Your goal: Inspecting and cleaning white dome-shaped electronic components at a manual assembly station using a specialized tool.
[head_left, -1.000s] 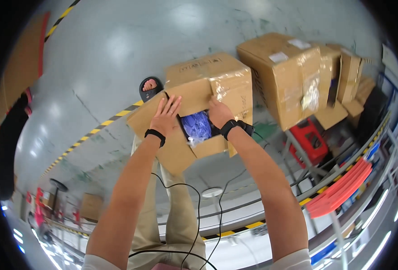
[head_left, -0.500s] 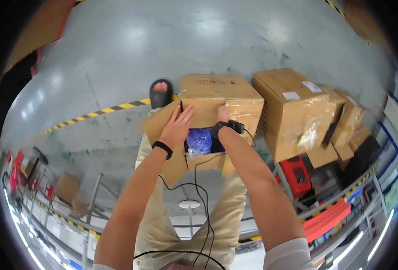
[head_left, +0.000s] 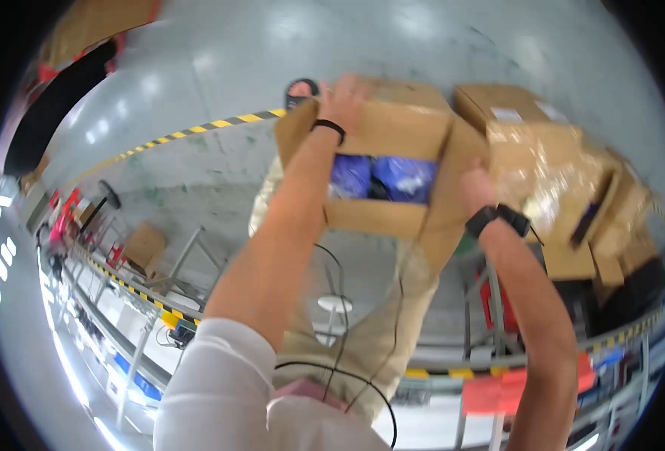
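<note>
A brown cardboard box (head_left: 377, 219) stands open in front of my legs, its flaps folded outward. Inside lie two bundles in blue-purple plastic, a left bundle (head_left: 349, 176) and a right bundle (head_left: 405, 179), with something dark between them. My left hand (head_left: 341, 104), a black band at its wrist, reaches over the box's far left corner. Its fingers are stretched out against the far flap (head_left: 404, 129), slightly blurred. Against the outer side of the right flap (head_left: 451, 180) is my right hand (head_left: 480, 188), a dark watch-like device on the wrist; its fingers are blurred and partly hidden.
More cardboard boxes (head_left: 531, 154), partly wrapped in clear film, stand to the right. A black cable (head_left: 340, 368) hangs across my lap. Metal rails (head_left: 197, 252) run behind, with red material (head_left: 490, 391) at the lower right. Yellow-black tape (head_left: 212, 125) marks the floor.
The box's flaps have been spread outward, showing two blue-purple bundles instead of one. My left hand has moved up to the far edge, my right hand out to the right flap. The view has shifted.
</note>
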### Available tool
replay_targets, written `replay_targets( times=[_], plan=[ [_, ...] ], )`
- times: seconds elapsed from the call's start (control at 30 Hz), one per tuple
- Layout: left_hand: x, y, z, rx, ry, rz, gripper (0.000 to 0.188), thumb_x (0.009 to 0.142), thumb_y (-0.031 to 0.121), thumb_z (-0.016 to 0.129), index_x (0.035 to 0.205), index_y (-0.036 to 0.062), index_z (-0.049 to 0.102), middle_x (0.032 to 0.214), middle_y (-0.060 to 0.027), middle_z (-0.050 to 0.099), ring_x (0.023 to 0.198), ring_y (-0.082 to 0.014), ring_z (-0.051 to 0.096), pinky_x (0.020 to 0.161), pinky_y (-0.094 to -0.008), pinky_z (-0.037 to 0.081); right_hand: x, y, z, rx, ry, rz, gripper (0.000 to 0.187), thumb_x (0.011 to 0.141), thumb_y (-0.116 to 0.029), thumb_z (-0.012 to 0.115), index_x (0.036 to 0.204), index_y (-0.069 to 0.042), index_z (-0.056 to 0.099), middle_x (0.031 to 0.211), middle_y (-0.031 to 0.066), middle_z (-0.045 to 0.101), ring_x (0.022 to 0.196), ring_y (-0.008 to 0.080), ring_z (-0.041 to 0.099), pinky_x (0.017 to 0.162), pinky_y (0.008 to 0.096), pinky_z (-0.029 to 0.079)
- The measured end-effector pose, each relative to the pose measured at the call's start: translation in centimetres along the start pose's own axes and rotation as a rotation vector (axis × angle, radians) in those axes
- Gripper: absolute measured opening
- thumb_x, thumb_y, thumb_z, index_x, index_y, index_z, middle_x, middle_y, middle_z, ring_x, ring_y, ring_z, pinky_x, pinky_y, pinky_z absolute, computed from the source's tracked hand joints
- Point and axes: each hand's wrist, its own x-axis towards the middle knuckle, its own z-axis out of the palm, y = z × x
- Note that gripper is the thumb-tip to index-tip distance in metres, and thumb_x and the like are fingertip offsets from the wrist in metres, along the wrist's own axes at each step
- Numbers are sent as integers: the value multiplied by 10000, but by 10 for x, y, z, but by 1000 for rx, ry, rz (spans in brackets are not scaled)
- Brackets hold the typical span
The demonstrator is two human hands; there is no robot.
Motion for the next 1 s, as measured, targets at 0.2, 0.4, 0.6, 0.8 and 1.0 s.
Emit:
replay_targets(
  times=[0.2, 0.4, 0.6, 0.8, 1.0],
  plan=[
    [3, 130, -13, 221, -18, 71, 1296, 593, 705, 751, 1550, 66, 155, 1617, -168, 103, 1503, -325, 72, 1080, -754, 148, -88, 155, 90, -223, 32, -101, 348, 866, -144, 540, 1202, -96, 618, 916, 94, 687, 874, 315, 670, 681, 436, 540],
    [12, 127, -21, 305, -91, 93, 1272, 605, 732, 718, 1563, 122, 146, 1630, -122, 66, 1485, -414, 49, 1077, -749, 189, -100, -14, 71, 654, 509, -90, 177, 804, -35, 596, 980, -37, 571, 894, 144, 629, 834, 326, 646, 688, 419, 522],
    [-25, 124, 23, 304, -73, 347, 1086, 717, 626, 707, 1567, 224, 165, 1631, -52, 103, 1477, -421, 86, 1100, -717, 192, -101, -79, 68, 803, 636, -108, 292, 820, -99, 608, 1100, -28, 563, 1009, 128, 605, 899, 336, 612, 703, 419, 519],
    [-18, 97, 36, 259, 160, 461, 758, 827, 109, 591, 1523, 146, 294, 1618, -52, 155, 1473, -414, 133, 1075, -732, 229, -58, -7, 140, 570, 704, 393, 448, 781, -91, 640, 1198, -16, 496, 1063, 162, 580, 999, 355, 569, 841, 451, 463],
    [-44, 82, -23, -111, 50, 618, 678, 827, 131, 595, 1464, 59, 374, 1556, -113, 292, 1428, -393, 279, 1096, -614, 321, -36, 13, 139, 748, 714, 649, 487, 740, -118, 720, 1151, 8, 490, 1004, 163, 558, 997, 363, 541, 869, 461, 422]
  ],
)
